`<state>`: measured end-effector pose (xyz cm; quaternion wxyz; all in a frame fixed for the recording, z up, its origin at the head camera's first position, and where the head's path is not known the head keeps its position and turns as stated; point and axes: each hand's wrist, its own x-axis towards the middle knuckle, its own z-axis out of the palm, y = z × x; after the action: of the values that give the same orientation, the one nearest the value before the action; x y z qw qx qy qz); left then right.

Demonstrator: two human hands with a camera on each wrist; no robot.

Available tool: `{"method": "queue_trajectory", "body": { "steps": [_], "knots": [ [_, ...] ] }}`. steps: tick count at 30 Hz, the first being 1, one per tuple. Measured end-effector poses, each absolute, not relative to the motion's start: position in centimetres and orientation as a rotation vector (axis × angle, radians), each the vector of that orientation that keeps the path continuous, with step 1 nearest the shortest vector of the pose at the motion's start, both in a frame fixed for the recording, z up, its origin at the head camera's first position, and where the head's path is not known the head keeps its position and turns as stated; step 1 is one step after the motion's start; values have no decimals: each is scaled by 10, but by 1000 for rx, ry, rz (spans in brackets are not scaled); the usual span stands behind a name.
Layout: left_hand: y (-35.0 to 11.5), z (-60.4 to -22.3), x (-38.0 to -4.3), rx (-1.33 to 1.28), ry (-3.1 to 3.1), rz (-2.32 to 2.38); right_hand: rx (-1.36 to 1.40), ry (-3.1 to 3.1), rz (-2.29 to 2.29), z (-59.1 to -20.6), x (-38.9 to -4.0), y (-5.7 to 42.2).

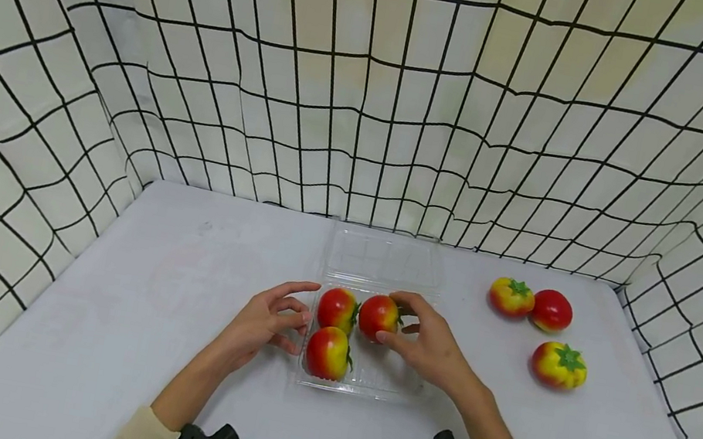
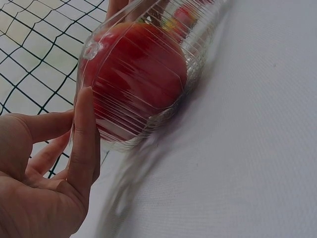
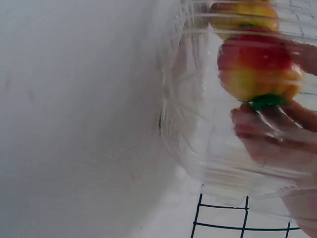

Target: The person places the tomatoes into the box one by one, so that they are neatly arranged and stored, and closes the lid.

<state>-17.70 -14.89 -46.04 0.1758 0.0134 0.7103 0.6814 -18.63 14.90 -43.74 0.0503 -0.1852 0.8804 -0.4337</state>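
Observation:
A clear plastic clamshell container (image 1: 374, 388) lies on the table, its lid (image 1: 384, 261) folded back away from me. Two red-and-yellow toy tomatoes, a rear one (image 1: 336, 309) and a front one (image 1: 328, 353), sit along its left side. My right hand (image 1: 431, 343) holds a third tomato (image 1: 378, 317) between thumb and fingers, at the back of the container beside the rear left one; whether it touches the bottom I cannot tell. My left hand (image 1: 270, 321) holds the container's left edge, fingertips against the plastic wall (image 2: 114, 134).
Three more tomatoes lie on the white table (image 1: 209, 265) at the right: a yellowish one (image 1: 511, 298), a red one (image 1: 551, 310) touching it, and another (image 1: 559, 365) nearer me. Black wire mesh (image 1: 395, 109) before pale walls borders the back and sides.

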Motion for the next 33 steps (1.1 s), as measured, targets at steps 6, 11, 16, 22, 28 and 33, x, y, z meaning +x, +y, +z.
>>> {"method": "queue_trajectory", "body": {
  "steps": [6, 11, 16, 22, 28, 33],
  "knots": [
    [-149, -460, -176, 41, 2006, 1932, -601, 2726, -1258, -439, -185, 146],
    [-149, -460, -176, 46, 2001, 1934, -592, 2761, -1208, -440, -185, 144],
    [-149, -461, -176, 49, 2000, 1933, -546, 2819, -1124, -440, -184, 144],
    [-149, -460, -176, 50, 2007, 1932, -502, 2893, -1022, -440, -184, 142],
    [-149, -461, -176, 54, 2012, 1932, -517, 2884, -1020, -437, -185, 140],
    [-149, -462, -177, 55, 2007, 1932, -504, 2861, -1041, -436, -187, 138]
  ]
}}
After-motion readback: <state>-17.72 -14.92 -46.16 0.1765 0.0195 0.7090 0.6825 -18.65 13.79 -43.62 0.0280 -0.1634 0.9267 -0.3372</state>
